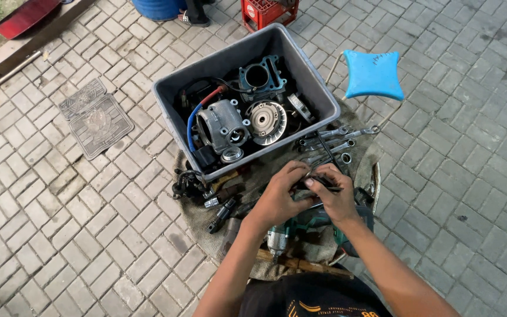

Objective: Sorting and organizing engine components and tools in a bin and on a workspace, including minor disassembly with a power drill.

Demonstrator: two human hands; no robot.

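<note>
Below my head camera, on grey interlocking paving bricks (60,235), lies a worn, dirty cloth mat (206,226) strewn with tools, and both hands meet just above it. My left hand (278,196) is curled, its fingers closed around one end of a slim black rod-shaped tool (323,183); my right hand (337,198) pinches the same tool from the other side, thumb on top. That tool sits between the two hands, over the mat's middle, just in front of the tub.

Directly under the hands rests a green and black power driver (300,226), and a wooden handle (306,265) lies nearer me. A row of chrome spanners (333,144) fans out beyond the right hand, touching the tub's corner. Dark sockets and small metal fittings (221,202) lie left of the left hand.

A grey rectangular plastic tub (318,88) stands at the mat's far edge, holding a teal engine cylinder block (260,76), a silver cylinder head (223,126), a round finned metal disc (267,119) and a blue hose (192,123).

Right of the tub stands a blue plastic stool with thin metal legs (373,73). Two dark patterned rubber mats (96,117) lie on the bricks, well apart to the left. At the far edge I see a red plastic crate (265,12) and a blue drum (158,8)
</note>
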